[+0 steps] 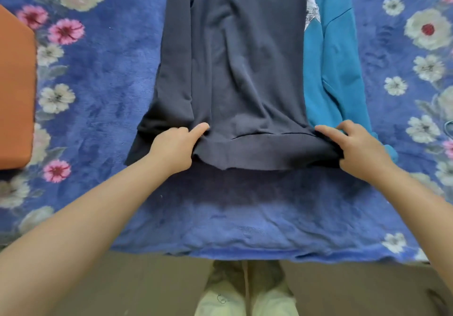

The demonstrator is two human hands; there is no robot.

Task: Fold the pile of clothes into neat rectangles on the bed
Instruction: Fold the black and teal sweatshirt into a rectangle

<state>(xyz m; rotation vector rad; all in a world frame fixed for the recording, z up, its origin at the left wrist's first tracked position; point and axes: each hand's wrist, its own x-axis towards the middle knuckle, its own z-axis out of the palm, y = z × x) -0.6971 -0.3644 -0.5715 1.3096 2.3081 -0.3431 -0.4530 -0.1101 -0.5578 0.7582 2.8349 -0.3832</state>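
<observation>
Left hand pinches the hem of the dark grey sweatshirt at its left corner, thumb on top, fingers curled under. Right hand grips the hem's right corner the same way. Sweatshirt lies flat beyond the fingers on the blue floral blanket. Teal sweatshirt sits under it, beyond the right hand. Orange cushion far left.
</observation>
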